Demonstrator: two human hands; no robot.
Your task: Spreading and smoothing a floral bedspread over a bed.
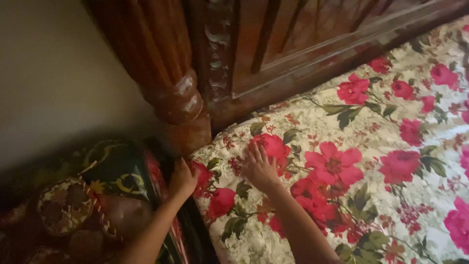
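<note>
Fingers of the left hand (183, 177) curl over the corner edge of the cream, red-flowered bedsheet (371, 161); just right, the right hand (258, 167) presses flat, open. Above them stands a carved dark wooden bedpost (183, 98).

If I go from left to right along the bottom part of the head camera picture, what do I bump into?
Dark patterned round cushion → left hand at the mattress corner → right hand lying flat → cream bedspread with red flowers.

A cream bedspread (371, 146) printed with red and pink flowers and green leaves lies flat over the bed, its near left corner draped over the edge.
</note>
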